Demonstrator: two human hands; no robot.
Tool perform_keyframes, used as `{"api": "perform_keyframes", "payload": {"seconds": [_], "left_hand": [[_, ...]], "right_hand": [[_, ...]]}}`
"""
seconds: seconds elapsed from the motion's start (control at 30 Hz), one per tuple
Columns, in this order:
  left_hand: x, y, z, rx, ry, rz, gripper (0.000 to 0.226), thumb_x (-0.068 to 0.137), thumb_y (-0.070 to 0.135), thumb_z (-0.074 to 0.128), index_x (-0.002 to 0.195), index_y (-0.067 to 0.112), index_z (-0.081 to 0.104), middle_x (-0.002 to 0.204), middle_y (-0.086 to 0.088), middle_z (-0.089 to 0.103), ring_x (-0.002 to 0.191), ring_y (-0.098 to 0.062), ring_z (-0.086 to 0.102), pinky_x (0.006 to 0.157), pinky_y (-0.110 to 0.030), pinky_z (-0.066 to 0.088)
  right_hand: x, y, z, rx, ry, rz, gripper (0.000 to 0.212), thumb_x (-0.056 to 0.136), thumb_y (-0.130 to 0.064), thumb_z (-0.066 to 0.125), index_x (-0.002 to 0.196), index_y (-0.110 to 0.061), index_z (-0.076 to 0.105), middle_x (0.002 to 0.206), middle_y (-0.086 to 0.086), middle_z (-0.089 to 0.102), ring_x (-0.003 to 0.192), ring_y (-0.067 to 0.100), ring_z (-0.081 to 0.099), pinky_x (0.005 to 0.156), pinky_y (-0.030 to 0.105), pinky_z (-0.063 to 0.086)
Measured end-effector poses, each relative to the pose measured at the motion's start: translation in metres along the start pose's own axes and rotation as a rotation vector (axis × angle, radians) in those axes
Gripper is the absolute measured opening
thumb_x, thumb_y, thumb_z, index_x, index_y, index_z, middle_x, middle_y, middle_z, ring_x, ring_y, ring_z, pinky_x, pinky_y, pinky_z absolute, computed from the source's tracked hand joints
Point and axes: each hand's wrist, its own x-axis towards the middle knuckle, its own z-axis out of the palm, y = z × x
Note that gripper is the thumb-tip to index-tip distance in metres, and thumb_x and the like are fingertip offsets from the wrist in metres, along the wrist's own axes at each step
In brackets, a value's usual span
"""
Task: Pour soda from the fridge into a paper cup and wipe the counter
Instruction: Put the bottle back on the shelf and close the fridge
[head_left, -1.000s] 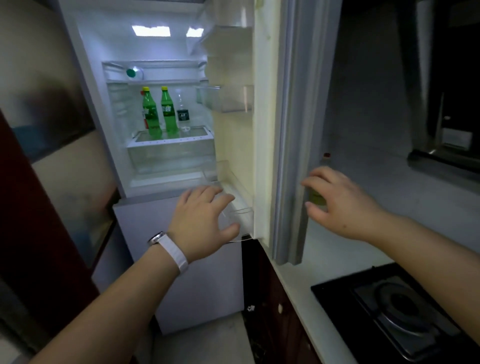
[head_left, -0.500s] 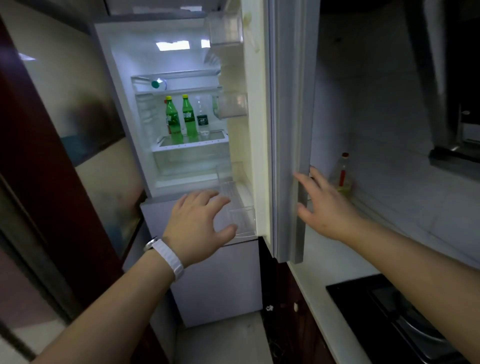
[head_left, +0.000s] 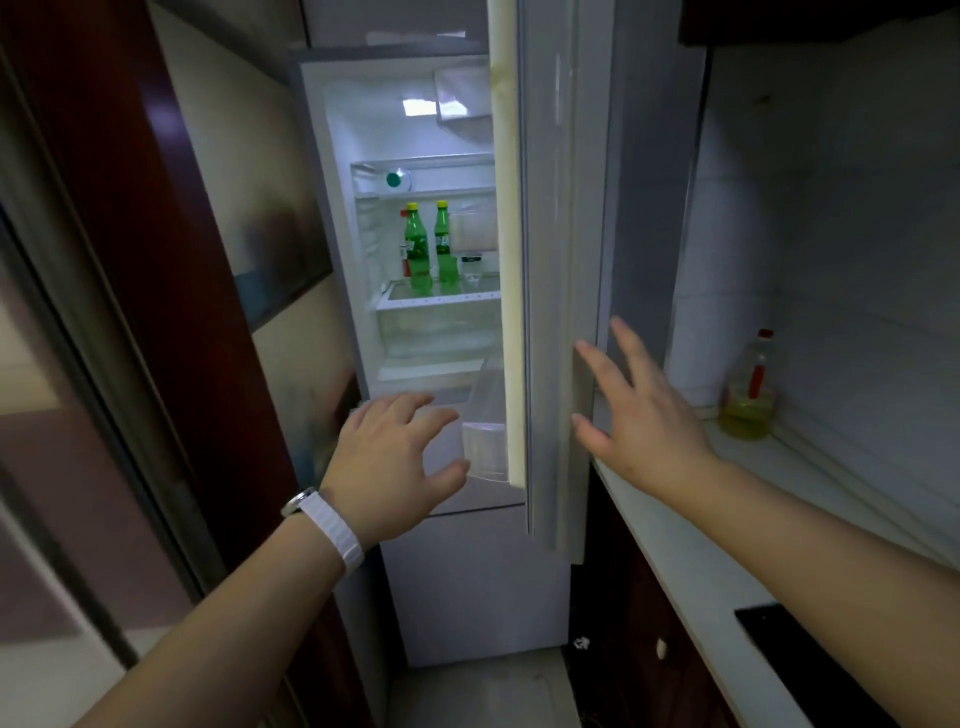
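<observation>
The fridge (head_left: 332, 218) stands lit inside, with its upper door (head_left: 558, 260) swung open towards me. Two green soda bottles (head_left: 417, 248) with yellow caps stand side by side on a glass shelf, a small clear bottle (head_left: 471, 265) to their right. My left hand (head_left: 397, 462), with a white watch on the wrist, hovers with spread fingers before the lower edge of the fridge opening and holds nothing. My right hand (head_left: 641, 410) is held flat with straight fingers at the outer face of the door, empty. No paper cup is in view.
A white counter (head_left: 727, 545) runs along the right, with an oil bottle (head_left: 748, 395) at its far end by the tiled wall. A black hob corner (head_left: 810, 670) shows at the lower right. A dark red door frame (head_left: 171, 260) stands to the left.
The view has shifted left and back, so the fridge interior now shows narrower behind the door. My right hand has opened flat against the door. My left hand stays spread and empty.
</observation>
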Motion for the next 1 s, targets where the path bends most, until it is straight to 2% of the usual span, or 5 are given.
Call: {"api": "perform_keyframes", "payload": {"seconds": [0.1, 0.23, 0.47, 0.67, 1.0], "left_hand": [[-0.007, -0.023, -0.002, -0.024, 0.008, -0.014, 0.059, 0.078, 0.062, 0.044, 0.124, 0.031, 0.063, 0.133, -0.004, 0.059, 0.125, -0.027, 0.051, 0.107, -0.052, 0.037], [-0.017, -0.055, -0.004, -0.033, 0.024, -0.028, 0.059, 0.077, 0.061, 0.046, 0.125, 0.030, 0.063, 0.132, -0.005, 0.059, 0.126, -0.028, 0.051, 0.106, -0.055, 0.039], [-0.028, -0.103, -0.013, 0.024, 0.023, -0.086, 0.060, 0.079, 0.058, 0.051, 0.133, 0.032, 0.056, 0.140, -0.001, 0.052, 0.135, -0.025, 0.041, 0.112, -0.044, 0.029], [-0.023, -0.123, -0.014, 0.022, 0.035, -0.096, 0.057, 0.082, 0.055, 0.054, 0.134, 0.032, 0.053, 0.140, 0.002, 0.050, 0.134, -0.020, 0.039, 0.111, -0.045, 0.032], [0.030, -0.146, 0.019, 0.030, 0.028, -0.125, 0.065, 0.083, 0.056, 0.049, 0.141, 0.028, 0.045, 0.142, 0.001, 0.047, 0.132, -0.020, 0.041, 0.106, -0.046, 0.041]], "right_hand": [[0.020, -0.028, 0.013, -0.010, 0.004, -0.003, 0.077, 0.092, -0.051, 0.051, 0.151, -0.038, 0.004, 0.159, -0.004, -0.018, 0.145, 0.026, 0.015, 0.106, 0.041, 0.036], [0.042, -0.058, 0.036, -0.053, 0.006, -0.081, 0.077, 0.093, -0.052, 0.050, 0.151, -0.041, 0.001, 0.161, 0.006, -0.009, 0.143, 0.031, 0.021, 0.104, 0.045, 0.041], [0.089, -0.102, 0.081, -0.120, 0.097, -0.180, 0.078, 0.084, -0.051, 0.062, 0.151, -0.035, 0.025, 0.157, 0.021, 0.017, 0.136, 0.040, 0.035, 0.098, 0.050, 0.042], [0.123, -0.132, 0.113, -0.180, 0.243, -0.266, 0.076, 0.081, -0.050, 0.064, 0.148, -0.026, 0.036, 0.155, 0.022, 0.024, 0.139, 0.040, 0.030, 0.105, 0.060, 0.030], [0.197, -0.103, 0.174, -0.118, 0.271, -0.444, 0.082, 0.072, -0.038, 0.075, 0.143, -0.015, 0.042, 0.151, 0.022, 0.032, 0.137, 0.040, 0.035, 0.107, 0.059, 0.030]]}}
